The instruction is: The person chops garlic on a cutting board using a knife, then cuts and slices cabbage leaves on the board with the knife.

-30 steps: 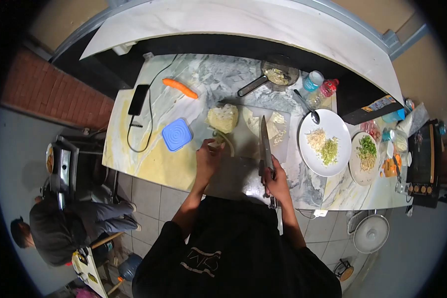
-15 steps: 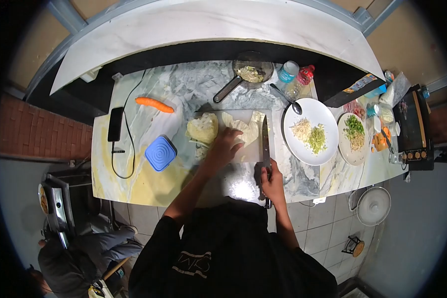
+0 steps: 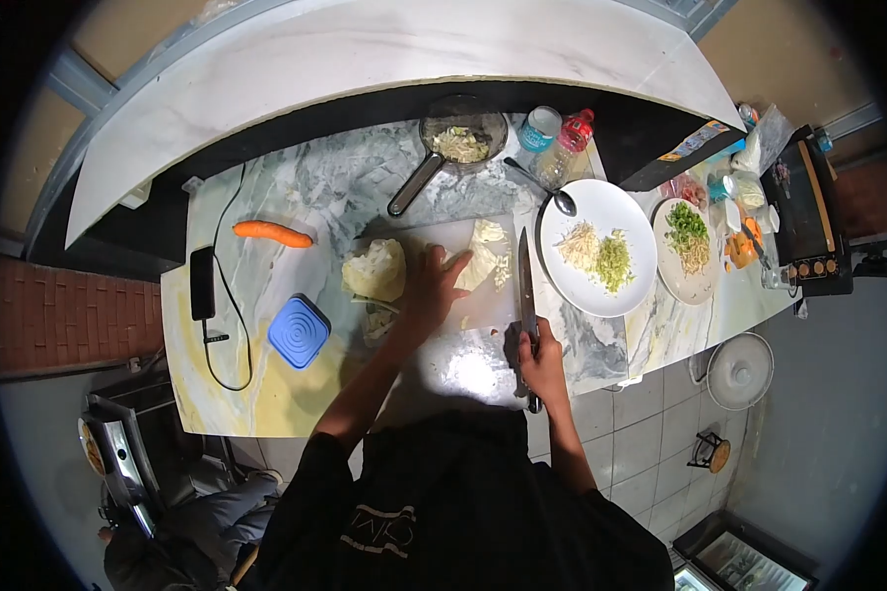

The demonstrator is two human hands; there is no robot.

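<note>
A pale cutting board [image 3: 490, 311] lies on the marble table with a cut piece of cabbage [image 3: 375, 270] at its left. My left hand [image 3: 432, 293] rests on the board beside that piece, fingers spread, touching loose cabbage leaves [image 3: 479, 264]. Its palm hides part of the leaves. Small cut cabbage bits [image 3: 503, 272] lie along the leaves' right side. My right hand [image 3: 543, 361] is wrapped round the dark handle of a long knife [image 3: 526, 276]. The blade points away from me, by the board's right edge, apart from the leaves.
Right of the board are a white plate [image 3: 583, 298] of chopped vegetables and a second plate [image 3: 672, 284]. A pan [image 3: 432, 164], a can [image 3: 540, 130] and a bottle [image 3: 565, 156] stand behind. Leftward lie a carrot [image 3: 273, 233], a blue box [image 3: 299, 331] and a phone [image 3: 202, 283].
The view has shifted. Relative to the board, the knife has moved right, off the leaves. My left hand's fingers have spread over the leaves, and cut bits now show at their right side.
</note>
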